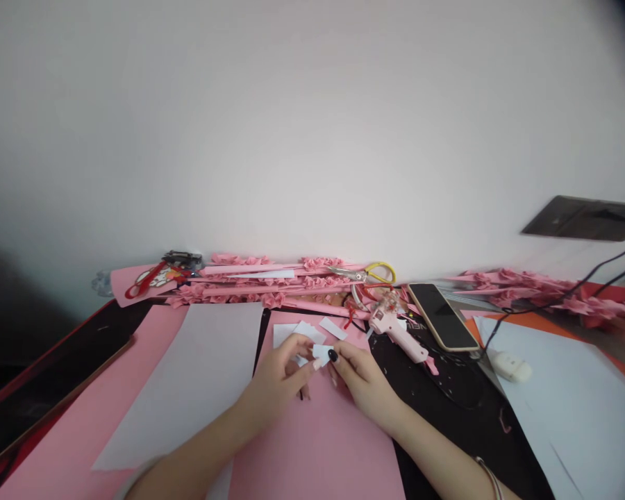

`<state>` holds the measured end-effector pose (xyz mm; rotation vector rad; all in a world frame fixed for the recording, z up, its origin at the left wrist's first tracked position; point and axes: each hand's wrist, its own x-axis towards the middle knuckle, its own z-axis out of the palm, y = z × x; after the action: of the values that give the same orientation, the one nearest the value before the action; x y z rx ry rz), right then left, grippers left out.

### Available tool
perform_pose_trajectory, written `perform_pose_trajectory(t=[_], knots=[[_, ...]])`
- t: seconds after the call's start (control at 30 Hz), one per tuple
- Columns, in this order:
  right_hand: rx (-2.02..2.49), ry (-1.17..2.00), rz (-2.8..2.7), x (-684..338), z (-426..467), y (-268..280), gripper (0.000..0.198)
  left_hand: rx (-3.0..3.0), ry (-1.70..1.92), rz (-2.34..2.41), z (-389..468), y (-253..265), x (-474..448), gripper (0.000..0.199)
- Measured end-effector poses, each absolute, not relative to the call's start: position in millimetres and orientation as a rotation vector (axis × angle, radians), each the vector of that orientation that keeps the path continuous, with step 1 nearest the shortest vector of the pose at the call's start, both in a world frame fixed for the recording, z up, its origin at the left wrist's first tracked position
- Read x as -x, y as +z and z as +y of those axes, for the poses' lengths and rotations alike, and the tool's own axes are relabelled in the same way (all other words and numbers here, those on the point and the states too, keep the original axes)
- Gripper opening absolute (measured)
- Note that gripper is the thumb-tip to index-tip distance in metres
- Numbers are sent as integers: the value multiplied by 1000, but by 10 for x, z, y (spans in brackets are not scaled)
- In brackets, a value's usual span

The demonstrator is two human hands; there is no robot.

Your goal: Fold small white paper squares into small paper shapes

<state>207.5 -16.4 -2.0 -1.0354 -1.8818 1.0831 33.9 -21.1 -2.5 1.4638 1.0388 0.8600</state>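
Between my two hands is a small white piece of paper (323,353), pinched at both sides. My left hand (284,368) has its thumb and fingers closed on the left end. On the right end, my right hand (359,378) presses with a dark-nailed thumb. Both hands are over a pink sheet (317,444). Just behind them lie several white paper pieces (286,333), partly covered by my left hand. A narrow white strip (333,328) rests a little beyond my right hand.
A pink glue gun (403,339) lies right of my hands, near a phone (442,316). Yellow-handled scissors (378,271) rest on pink paper flower stems (276,288) along the wall. White sheets (187,382) lie left and right. A white case (510,366) sits at right.
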Motion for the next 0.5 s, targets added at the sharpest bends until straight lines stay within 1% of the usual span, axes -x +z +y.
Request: perform_pose_trajectory(t=[0.17,0.3,0.4,0.5], knots=[[1005,1123,-1920,-2058,-173,-36,23,-1527,859,931,-174,14,-347,26],[1057,1076,-1990,-2049,-179,-44,27,-1463,843,905,-160,-8,-346,30],[1121,884,-2030,-2058,-184,-49,23,-1359,834,924,-161,-45,-341,30],[1158,642,-1997,-2080,-185,-45,8,-1256,813,945,-164,-63,-336,30]])
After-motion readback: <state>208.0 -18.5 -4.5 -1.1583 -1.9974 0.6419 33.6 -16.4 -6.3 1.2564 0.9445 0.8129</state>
